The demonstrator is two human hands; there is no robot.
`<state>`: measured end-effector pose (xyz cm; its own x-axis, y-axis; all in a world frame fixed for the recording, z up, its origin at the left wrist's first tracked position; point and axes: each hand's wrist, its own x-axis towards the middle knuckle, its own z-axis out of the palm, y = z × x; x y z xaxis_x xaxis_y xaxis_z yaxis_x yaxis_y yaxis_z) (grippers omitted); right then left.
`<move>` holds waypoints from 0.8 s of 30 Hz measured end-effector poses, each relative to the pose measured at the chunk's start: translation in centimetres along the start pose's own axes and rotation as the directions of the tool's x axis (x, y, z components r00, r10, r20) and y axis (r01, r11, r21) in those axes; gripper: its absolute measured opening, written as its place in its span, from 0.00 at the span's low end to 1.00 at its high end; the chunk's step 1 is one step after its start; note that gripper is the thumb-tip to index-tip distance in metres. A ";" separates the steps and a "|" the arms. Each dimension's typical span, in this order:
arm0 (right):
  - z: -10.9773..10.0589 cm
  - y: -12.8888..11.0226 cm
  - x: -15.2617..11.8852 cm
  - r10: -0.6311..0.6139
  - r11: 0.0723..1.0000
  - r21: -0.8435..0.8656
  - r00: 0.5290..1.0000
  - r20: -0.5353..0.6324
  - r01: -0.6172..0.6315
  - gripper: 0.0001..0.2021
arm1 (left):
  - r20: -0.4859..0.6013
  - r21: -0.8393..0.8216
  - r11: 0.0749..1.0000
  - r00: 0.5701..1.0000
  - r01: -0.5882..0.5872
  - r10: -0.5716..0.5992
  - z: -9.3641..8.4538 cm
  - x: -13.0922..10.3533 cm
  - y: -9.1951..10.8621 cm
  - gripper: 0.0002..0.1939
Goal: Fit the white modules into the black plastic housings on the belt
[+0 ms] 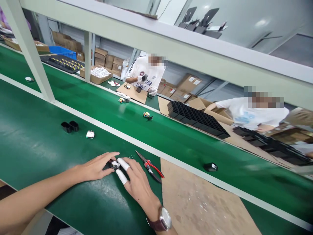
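A small black plastic housing [114, 165] with white and metallic parts showing in its open end sits between my hands above the green bench. My left hand [100, 167] grips it from the left, thumb and fingers around its side. On its right side, my right hand [137, 178] presses with fingers wearing white finger cots. Red-and-black long-nose pliers [149, 166] lie just beyond my right hand. Two empty black housings [70, 126] stand at the left, and a small circuit board with a white top [90, 134] lies near them.
A brown cardboard sheet [195, 202] covers the bench at right. Past a white rail, the green conveyor belt [107, 112] carries circuit assemblies [147, 115] and a black housing [210, 167]. Two people work across it, beside rows of black housings [195, 119]. A white frame post [36, 58] stands left.
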<state>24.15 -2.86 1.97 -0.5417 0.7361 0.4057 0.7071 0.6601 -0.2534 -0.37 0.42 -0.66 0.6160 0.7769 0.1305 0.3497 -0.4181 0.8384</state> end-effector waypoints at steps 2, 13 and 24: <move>-0.2 1.3 -1.1 0.115 0.984 -0.131 0.992 -0.051 -0.121 0.20 | 0.011 0.020 0.999 0.999 0.035 -0.035 -0.1 0.0 -0.1 0.34; 0.1 1.8 -2.6 0.054 0.995 -0.071 0.981 -0.187 -0.068 0.13 | 0.009 0.058 0.996 0.998 0.061 -0.061 -0.2 0.4 0.3 0.36; -0.6 0.5 -2.1 -0.027 0.988 -0.154 0.986 -0.166 0.001 0.13 | 0.032 0.089 0.996 0.999 0.027 -0.030 -0.2 0.5 0.2 0.37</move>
<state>25.93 -4.22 1.53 -0.4778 0.6831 0.5523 0.7683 0.6298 -0.1144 -0.11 0.78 -0.33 0.6275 0.7735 0.0887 0.4275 -0.4375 0.7911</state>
